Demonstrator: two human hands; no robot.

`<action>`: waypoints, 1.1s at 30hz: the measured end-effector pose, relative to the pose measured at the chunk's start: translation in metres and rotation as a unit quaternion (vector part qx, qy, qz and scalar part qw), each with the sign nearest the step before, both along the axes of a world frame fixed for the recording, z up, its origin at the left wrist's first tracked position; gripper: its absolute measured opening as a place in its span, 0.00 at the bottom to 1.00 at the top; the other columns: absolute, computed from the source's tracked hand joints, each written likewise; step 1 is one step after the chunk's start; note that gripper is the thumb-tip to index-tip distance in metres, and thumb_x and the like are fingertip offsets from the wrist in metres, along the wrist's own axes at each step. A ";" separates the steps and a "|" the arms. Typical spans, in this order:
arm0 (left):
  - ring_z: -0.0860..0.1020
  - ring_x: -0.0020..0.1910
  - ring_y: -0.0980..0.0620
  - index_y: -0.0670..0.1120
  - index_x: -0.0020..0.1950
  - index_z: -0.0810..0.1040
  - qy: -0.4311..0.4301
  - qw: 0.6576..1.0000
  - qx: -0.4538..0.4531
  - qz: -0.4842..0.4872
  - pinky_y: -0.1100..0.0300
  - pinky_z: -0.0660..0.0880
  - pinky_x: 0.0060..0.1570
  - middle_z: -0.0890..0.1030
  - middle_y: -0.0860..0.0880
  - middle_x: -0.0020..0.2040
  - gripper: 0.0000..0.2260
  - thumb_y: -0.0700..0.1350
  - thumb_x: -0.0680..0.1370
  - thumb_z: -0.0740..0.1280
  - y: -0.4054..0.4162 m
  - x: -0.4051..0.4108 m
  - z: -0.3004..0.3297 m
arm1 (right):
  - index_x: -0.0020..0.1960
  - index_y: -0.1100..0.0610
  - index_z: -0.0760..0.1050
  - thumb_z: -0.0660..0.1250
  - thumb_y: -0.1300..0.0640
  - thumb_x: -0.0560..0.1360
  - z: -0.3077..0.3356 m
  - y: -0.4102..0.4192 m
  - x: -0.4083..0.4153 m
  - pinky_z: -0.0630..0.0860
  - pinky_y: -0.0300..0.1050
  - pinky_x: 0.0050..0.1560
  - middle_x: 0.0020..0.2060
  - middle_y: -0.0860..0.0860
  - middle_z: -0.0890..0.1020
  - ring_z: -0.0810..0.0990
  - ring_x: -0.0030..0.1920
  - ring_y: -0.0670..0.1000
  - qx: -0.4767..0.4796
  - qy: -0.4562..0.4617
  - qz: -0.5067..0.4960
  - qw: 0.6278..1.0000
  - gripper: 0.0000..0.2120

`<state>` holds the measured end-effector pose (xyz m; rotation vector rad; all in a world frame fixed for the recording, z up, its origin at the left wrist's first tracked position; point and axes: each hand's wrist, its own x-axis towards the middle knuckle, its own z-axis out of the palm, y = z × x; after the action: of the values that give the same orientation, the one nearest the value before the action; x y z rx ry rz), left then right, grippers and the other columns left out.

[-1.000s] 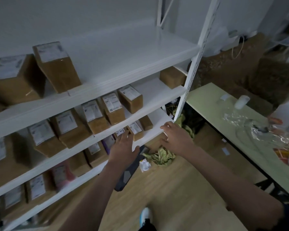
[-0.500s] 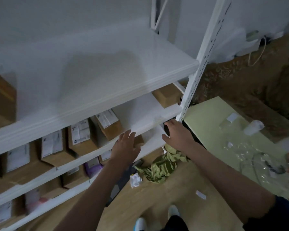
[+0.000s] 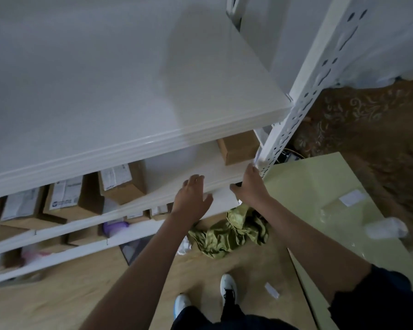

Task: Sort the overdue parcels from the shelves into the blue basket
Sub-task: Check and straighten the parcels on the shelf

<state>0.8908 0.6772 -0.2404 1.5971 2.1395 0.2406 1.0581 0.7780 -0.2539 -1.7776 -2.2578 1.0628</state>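
View from the head camera, looking down along a white shelving unit. The top shelf (image 3: 119,96) is seen bare in the part that shows. On the second shelf (image 3: 200,163), three labelled cardboard parcels (image 3: 122,184) are ranged toward its left end, and a single unlabelled brown box (image 3: 239,148) is set at its right end, just beside the perforated white upright (image 3: 303,91). Further parcels and a purple item (image 3: 116,226) are partly hidden on the lower shelves. The left hand (image 3: 191,198) is laid at the front edge of the second shelf with fingers extended and relaxed; nothing is held in its grip. The right hand (image 3: 250,186) is placed at the shelf's right front corner, its fingers reaching up against the foot of the upright; whether they are closed around it cannot be told. A crumpled green cloth (image 3: 227,232) lies on the wooden floor below the hands. A pale green surface (image 3: 320,186) stands to the right of the shelving. No blue basket appears in this view.
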 end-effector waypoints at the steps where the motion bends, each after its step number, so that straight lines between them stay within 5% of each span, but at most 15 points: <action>1: 0.67 0.73 0.44 0.43 0.78 0.63 -0.001 1.000 0.003 0.006 0.50 0.69 0.68 0.66 0.45 0.76 0.28 0.51 0.81 0.64 0.008 0.003 -0.004 | 0.81 0.68 0.40 0.71 0.50 0.78 -0.003 0.008 -0.001 0.64 0.54 0.74 0.80 0.63 0.51 0.60 0.78 0.64 -0.009 0.010 -0.013 1.000 0.50; 4: 0.68 0.72 0.43 0.43 0.77 0.63 -0.004 1.000 0.009 0.014 0.49 0.70 0.66 0.67 0.44 0.75 0.27 0.52 0.81 0.64 0.030 0.006 -0.016 | 0.81 0.67 0.39 0.73 0.52 0.77 -0.012 0.027 -0.004 0.69 0.48 0.65 0.81 0.61 0.46 0.65 0.75 0.63 -0.030 0.044 -0.060 0.997 0.51; 10: 0.69 0.71 0.42 0.42 0.77 0.64 -0.005 0.999 0.022 0.029 0.49 0.72 0.65 0.68 0.43 0.75 0.28 0.52 0.81 0.66 0.062 0.002 -0.029 | 0.81 0.62 0.48 0.76 0.52 0.69 -0.024 0.043 -0.012 0.73 0.49 0.59 0.75 0.60 0.62 0.68 0.72 0.61 -0.032 0.081 -0.106 0.991 0.51; 13: 0.69 0.71 0.41 0.41 0.77 0.63 -0.006 0.999 0.019 0.033 0.47 0.72 0.64 0.68 0.43 0.74 0.29 0.52 0.80 0.67 0.076 -0.002 -0.032 | 0.81 0.61 0.44 0.75 0.57 0.70 -0.029 0.052 -0.014 0.72 0.47 0.53 0.75 0.59 0.63 0.73 0.67 0.61 -0.037 0.096 -0.126 0.987 0.52; 20: 0.67 0.72 0.40 0.42 0.79 0.59 0.004 1.000 0.016 0.011 0.47 0.69 0.67 0.66 0.42 0.75 0.35 0.52 0.78 0.70 0.101 -0.008 -0.033 | 0.81 0.57 0.32 0.77 0.59 0.71 -0.025 0.067 -0.018 0.71 0.51 0.68 0.80 0.58 0.57 0.67 0.75 0.59 -0.080 0.121 -0.158 0.977 0.59; 23: 0.67 0.73 0.39 0.42 0.79 0.60 -0.002 1.000 0.021 0.014 0.47 0.68 0.68 0.68 0.41 0.75 0.35 0.52 0.77 0.71 0.108 -0.012 -0.032 | 0.82 0.57 0.46 0.77 0.59 0.71 -0.019 0.075 -0.021 0.73 0.49 0.62 0.75 0.58 0.66 0.70 0.72 0.59 -0.081 0.112 -0.130 0.982 0.51; 26: 0.70 0.70 0.38 0.42 0.76 0.64 -0.006 1.000 0.023 0.018 0.48 0.68 0.67 0.73 0.39 0.71 0.31 0.51 0.77 0.71 0.111 -0.015 -0.028 | 0.72 0.57 0.64 0.77 0.51 0.67 -0.013 0.078 -0.021 0.74 0.56 0.63 0.63 0.56 0.76 0.75 0.65 0.59 -0.056 0.073 -0.084 0.992 0.38; 29: 0.73 0.68 0.38 0.41 0.74 0.68 -0.007 1.000 0.017 0.025 0.49 0.69 0.66 0.76 0.39 0.68 0.27 0.50 0.78 0.70 0.112 -0.019 -0.025 | 0.67 0.55 0.69 0.71 0.42 0.63 -0.015 0.083 -0.019 0.71 0.61 0.67 0.59 0.55 0.77 0.76 0.63 0.58 -0.013 0.041 -0.030 0.999 0.36; 33: 0.74 0.66 0.38 0.40 0.70 0.71 -0.011 0.999 0.012 0.039 0.50 0.71 0.64 0.77 0.39 0.66 0.24 0.51 0.78 0.70 0.108 -0.024 -0.025 | 0.69 0.60 0.69 0.74 0.54 0.73 -0.002 0.080 -0.022 0.71 0.54 0.65 0.63 0.58 0.73 0.75 0.62 0.58 0.019 0.009 0.030 0.999 0.28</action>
<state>0.8671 0.7848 -0.2655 1.5183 2.1928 0.3093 1.0364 0.8579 -0.2561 -1.6890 -2.3171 1.0339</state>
